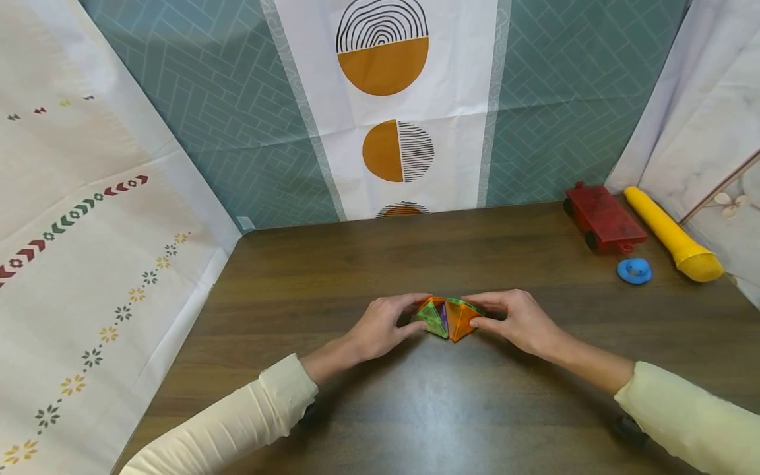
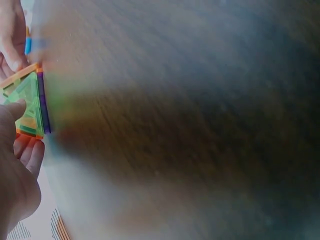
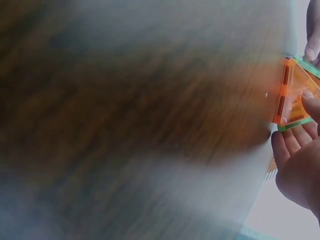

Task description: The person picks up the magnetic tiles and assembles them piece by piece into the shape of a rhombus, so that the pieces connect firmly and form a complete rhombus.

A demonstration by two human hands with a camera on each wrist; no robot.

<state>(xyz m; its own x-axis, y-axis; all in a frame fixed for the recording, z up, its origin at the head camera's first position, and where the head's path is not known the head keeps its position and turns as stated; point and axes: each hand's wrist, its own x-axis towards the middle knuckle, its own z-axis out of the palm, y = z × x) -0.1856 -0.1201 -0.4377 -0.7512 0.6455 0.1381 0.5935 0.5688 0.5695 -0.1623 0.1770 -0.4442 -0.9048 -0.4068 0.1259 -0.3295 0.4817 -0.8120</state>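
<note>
Two small pyramids of see-through triangular magnetic tiles stand side by side on the table, at its middle in the head view. The left pyramid (image 1: 431, 319) shows green, orange and purple tiles; my left hand (image 1: 382, 326) pinches it between thumb and fingers. On the right, the orange and green pyramid (image 1: 460, 320) is pinched by my right hand (image 1: 521, 324). The two pyramids lean close together, and whether they touch is hard to tell. In the left wrist view a green tile (image 2: 31, 100) faces the camera; an orange tile (image 3: 295, 95) does so in the right wrist view.
At the back right of the brown wooden table (image 1: 332, 264) stand a red toy wagon (image 1: 605, 214), a yellow toy microphone (image 1: 671, 231) and a small blue toy (image 1: 634, 271). Patterned cloths hang behind and at both sides, with a grey-green one (image 1: 202, 99) at the back.
</note>
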